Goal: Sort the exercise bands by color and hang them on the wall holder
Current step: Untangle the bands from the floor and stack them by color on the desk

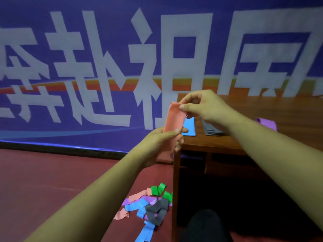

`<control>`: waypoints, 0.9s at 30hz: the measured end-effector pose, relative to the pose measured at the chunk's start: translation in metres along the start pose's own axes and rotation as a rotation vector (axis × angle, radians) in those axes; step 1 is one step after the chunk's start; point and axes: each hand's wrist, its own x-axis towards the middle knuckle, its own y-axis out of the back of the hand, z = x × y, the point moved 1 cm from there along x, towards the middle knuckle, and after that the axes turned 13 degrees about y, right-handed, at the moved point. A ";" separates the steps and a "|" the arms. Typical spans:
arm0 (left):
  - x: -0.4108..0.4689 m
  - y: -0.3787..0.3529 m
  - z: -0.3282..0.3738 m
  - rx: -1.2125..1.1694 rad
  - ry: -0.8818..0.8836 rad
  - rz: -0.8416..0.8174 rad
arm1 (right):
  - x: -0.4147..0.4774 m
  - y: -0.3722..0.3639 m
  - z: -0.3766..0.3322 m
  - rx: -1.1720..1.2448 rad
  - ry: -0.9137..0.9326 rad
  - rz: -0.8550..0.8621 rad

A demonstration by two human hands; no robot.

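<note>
Table (pixel 262 109) w/ blue band (pixel 189 126), grey band (pixel 212 131), purple band (pixel 267 124), floor (pixel 43 172) w/ band pile (pixel 150 206)

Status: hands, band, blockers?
Left hand grips salmon-pink flat elastic band low; right hand pinches its top. Tangled mixed-colour band pile on red floor. Wall holder not in view.

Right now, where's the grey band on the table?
Head view, right of centre: the grey band lies on the table between the blue band and purple band.
</note>
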 end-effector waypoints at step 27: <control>0.223 -0.244 -0.012 0.542 0.105 -0.035 | -0.095 0.316 0.115 -0.326 -0.516 0.297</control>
